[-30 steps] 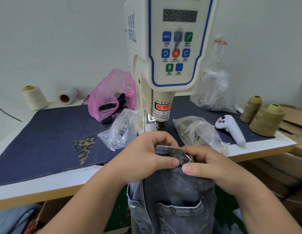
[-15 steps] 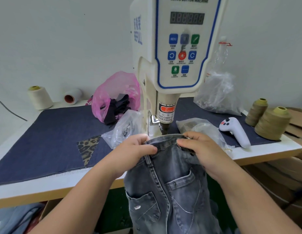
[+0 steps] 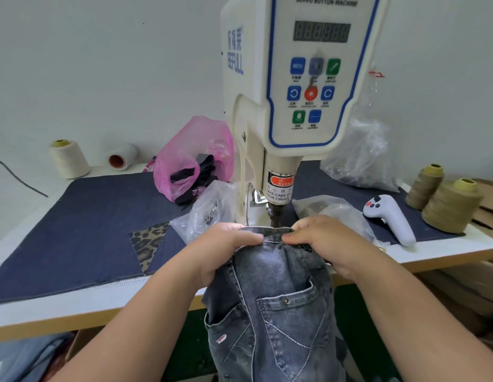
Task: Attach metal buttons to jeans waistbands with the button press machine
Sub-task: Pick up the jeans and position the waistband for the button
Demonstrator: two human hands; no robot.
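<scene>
Hands (image 3: 226, 249) pinching jeans waistband (image 3: 267, 232)

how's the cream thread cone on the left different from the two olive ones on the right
The cream thread cone is pale off-white; the two olive cones are dull khaki green. The cream thread cone stands on the bare white table beside a tipped white spool; the olive cones stand as a pair at the right edge, the nearer one partly hiding the other. All three stand upright with yellowish cores.
</scene>
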